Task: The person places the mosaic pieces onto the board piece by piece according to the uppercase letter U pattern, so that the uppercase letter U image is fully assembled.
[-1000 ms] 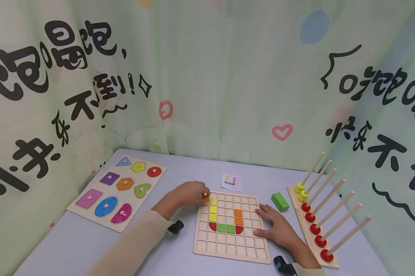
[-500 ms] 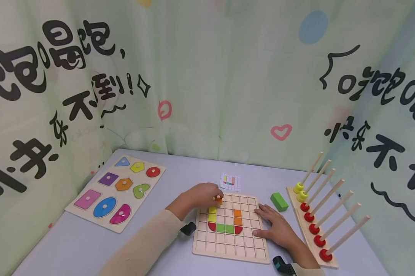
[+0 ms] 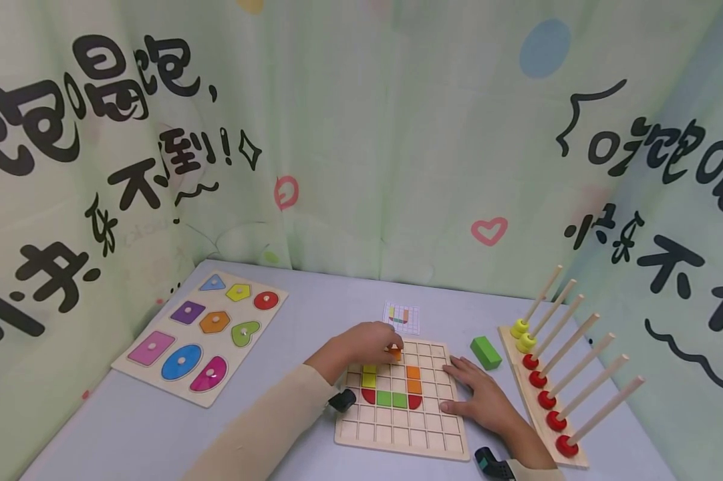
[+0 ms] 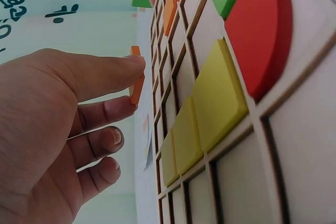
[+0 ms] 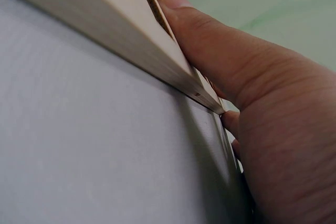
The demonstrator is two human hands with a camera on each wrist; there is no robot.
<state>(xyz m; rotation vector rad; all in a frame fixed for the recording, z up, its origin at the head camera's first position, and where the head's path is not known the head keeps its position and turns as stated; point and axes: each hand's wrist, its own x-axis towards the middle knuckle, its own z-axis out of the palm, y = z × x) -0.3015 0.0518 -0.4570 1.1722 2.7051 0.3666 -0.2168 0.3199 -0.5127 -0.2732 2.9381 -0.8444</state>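
Thumb and index finger of my left hand [image 3: 370,344] pinch an orange square tile [image 4: 136,87] above the upper part of a wooden grid board [image 3: 397,431]. Its other fingers are loosely bent. A U of tiles lies in the grid: yellow squares [image 4: 220,98] on the left, green squares [image 3: 391,399] along the bottom, orange squares [image 3: 414,379] on the right, and red rounded corner tiles [image 4: 262,30]. My right hand [image 3: 482,394] rests on the board's right edge, thumb on top, other fingers partly hidden in the right wrist view.
A patterned card [image 3: 401,317] lies behind the board. A green block [image 3: 486,352] sits to the right, beside a wooden stand [image 3: 578,461] with upright pegs and red and yellow rings. A shape puzzle board [image 3: 181,386] lies at left. Printed curtains [image 3: 349,133] surround the table.
My left hand has moved right with the orange tile, from the board's upper left corner to over its upper middle. The right hand has stayed on the board's edge.
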